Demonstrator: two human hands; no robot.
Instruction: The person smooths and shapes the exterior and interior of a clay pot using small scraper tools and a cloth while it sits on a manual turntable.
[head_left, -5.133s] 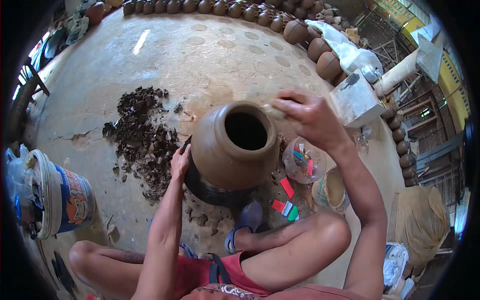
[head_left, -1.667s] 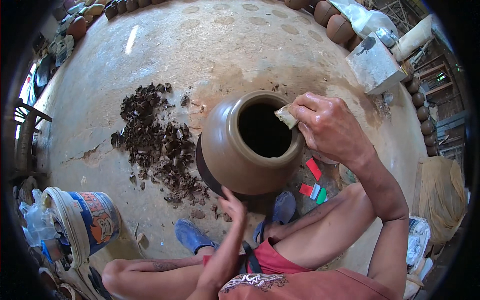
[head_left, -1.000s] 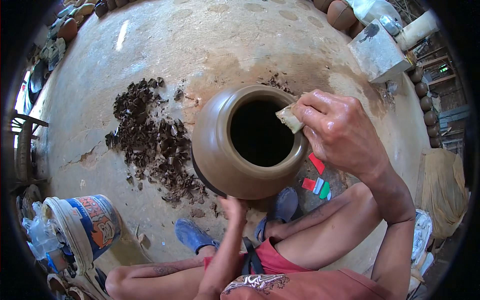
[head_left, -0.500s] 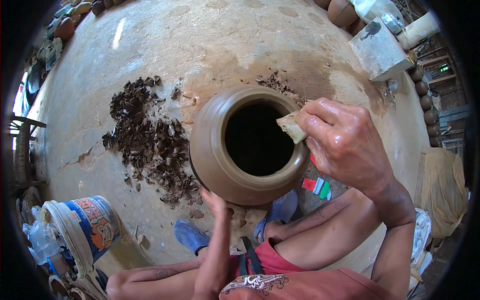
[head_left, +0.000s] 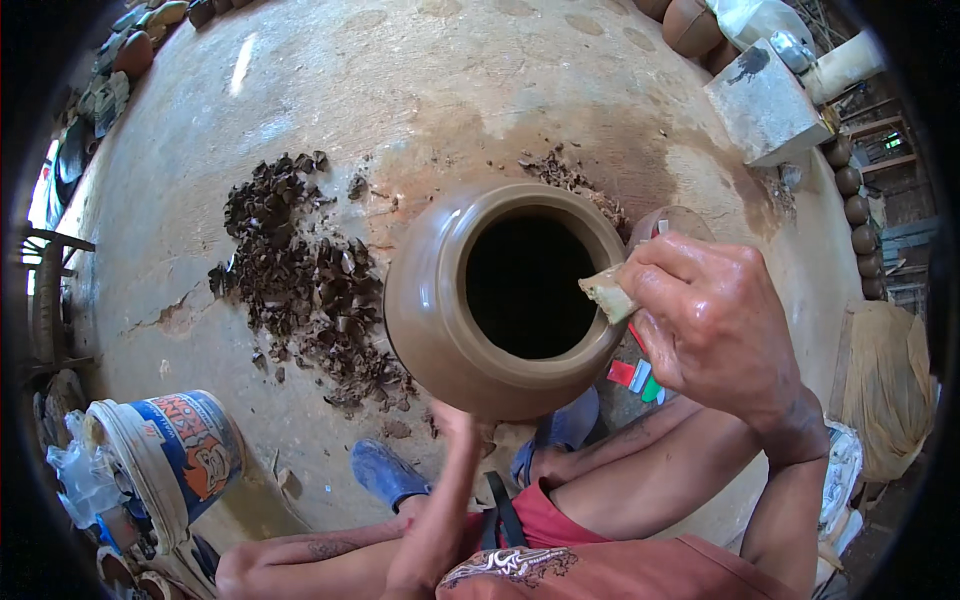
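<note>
A wet brown clay pot with a rounded belly, a thick smooth rim and a dark hollow stands between my legs. At the right side of its rim, my right hand is closed on a pale ragged-edged piece of cloth or sponge. That piece lies over the lip, and its exact kind is unclear. My right hand glistens with wetness. Low at the pot's near side is my left hand, smeared by motion. Its fingers are largely hidden, and I cannot tell whether they touch the clay.
Dark clay scraps are heaped left of the pot, with more crumbs behind it. A bucket stands at lower left. Small coloured pieces and a round container are near my right hand. A pale block sits far right.
The pot's rim has shifted slightly right and toward me. My right hand has moved right and down with the pale piece at the rim. My left hand has moved right along the pot's base.
</note>
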